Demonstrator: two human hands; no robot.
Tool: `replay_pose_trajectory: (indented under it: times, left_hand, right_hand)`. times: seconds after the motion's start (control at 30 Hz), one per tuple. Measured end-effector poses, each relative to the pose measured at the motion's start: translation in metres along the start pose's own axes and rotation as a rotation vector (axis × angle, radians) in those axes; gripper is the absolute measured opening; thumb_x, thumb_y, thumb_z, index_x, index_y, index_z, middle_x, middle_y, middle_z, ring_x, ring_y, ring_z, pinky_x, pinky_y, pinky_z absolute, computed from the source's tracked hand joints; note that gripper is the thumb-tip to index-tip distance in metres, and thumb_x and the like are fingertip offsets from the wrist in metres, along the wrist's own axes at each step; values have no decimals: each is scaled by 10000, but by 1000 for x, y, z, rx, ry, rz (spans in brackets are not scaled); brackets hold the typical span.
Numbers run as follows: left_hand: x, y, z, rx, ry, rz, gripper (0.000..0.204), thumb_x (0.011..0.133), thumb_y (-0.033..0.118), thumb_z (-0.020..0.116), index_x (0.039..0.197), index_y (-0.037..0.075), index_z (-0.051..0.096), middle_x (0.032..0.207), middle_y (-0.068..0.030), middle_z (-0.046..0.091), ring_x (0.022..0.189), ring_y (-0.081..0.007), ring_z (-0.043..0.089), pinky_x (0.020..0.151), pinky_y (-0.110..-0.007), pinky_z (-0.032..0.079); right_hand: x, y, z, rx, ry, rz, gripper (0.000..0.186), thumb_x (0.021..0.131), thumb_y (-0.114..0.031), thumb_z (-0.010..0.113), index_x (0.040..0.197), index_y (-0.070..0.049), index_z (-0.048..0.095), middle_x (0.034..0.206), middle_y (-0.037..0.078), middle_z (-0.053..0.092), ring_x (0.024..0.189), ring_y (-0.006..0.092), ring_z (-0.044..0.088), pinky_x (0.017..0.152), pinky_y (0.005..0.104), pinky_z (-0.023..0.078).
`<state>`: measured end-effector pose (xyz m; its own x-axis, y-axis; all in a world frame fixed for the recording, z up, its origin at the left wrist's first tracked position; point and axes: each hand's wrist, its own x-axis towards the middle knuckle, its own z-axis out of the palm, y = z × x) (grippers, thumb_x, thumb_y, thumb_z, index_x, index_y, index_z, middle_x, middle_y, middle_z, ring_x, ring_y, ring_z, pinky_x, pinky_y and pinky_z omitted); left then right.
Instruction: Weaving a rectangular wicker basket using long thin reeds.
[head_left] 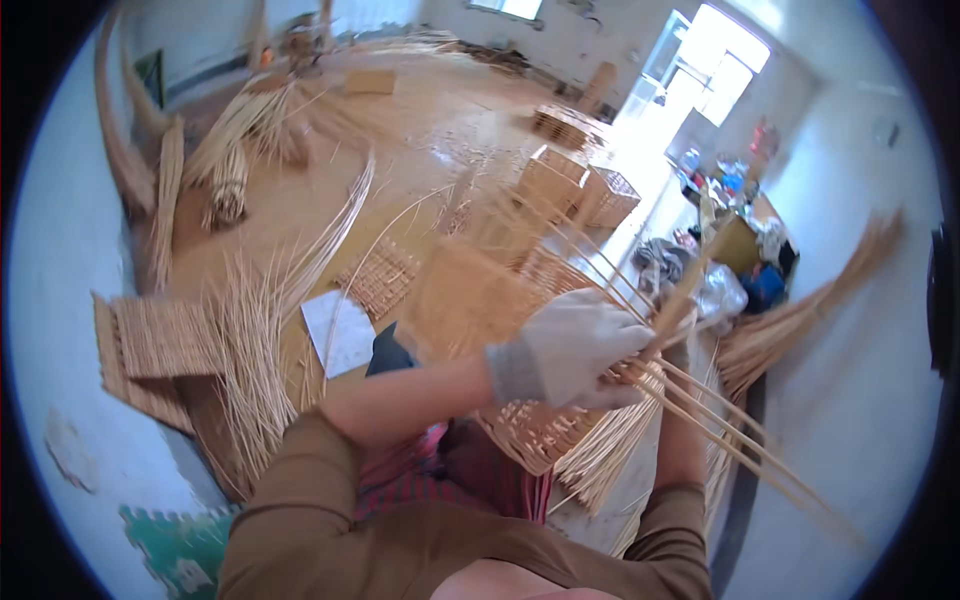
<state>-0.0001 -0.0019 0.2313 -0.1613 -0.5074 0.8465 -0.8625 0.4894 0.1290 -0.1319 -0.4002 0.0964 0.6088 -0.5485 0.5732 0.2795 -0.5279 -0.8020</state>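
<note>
My gloved left hand is closed around pale reeds at the upper edge of a half-woven basket, with long loose ends sticking out to the right. A wooden form, blurred, sits at the basket. My right forearm rises behind the reeds; its hand is mostly hidden by my left hand and the reeds, so its fingers cannot be made out. A blurred light upright strip stands by both hands.
Reed bundles lie left and right. Woven panels, a small mat and a white sheet lie nearby. Finished baskets stand ahead. Piled bags and clothes line the right wall beside a bright doorway.
</note>
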Motion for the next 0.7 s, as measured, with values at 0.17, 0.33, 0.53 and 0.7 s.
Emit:
replay_pose_trajectory:
  times: [0.17, 0.33, 0.53, 0.7]
  left_hand:
    - [32, -69, 13, -217, -148, -235, 531, 786, 543, 728, 1060, 101, 618, 866, -100, 659, 833, -298, 654, 801, -430, 492]
    - [-3, -185, 81, -219, -163, -574, 514, 792, 482, 751, 1093, 83, 630, 888, -119, 687, 829, -251, 677, 749, -381, 537]
    - [-115, -288, 171, -1003, 263, -1111, 291, 816, 144, 824, 1042, 60, 661, 887, 15, 642, 824, -110, 611, 744, -269, 528]
    - [-102, -290, 189, -935, 381, -1134, 162, 821, 25, 730, 948, 103, 667, 833, 21, 624, 755, -71, 552, 652, -255, 487]
  right_hand:
    - [-23, -47, -28, -1203, -108, -183, 234, 924, -203, 563, 1005, -8, 664, 920, 184, 674, 880, 332, 648, 767, 426, 525]
    - [-3, -11, -34, -1622, -38, 188, 300, 927, -280, 521, 933, -62, 726, 944, 201, 711, 894, 404, 673, 789, 493, 526]
    - [20, 53, 48, -1375, -39, 538, 568, 950, -559, 457, 1138, -81, 699, 1027, 260, 692, 969, 427, 674, 833, 513, 527]
    - [36, 129, 6, -1319, -113, 381, 508, 957, -549, 460, 1122, -115, 666, 1023, 255, 684, 948, 430, 658, 803, 534, 511]
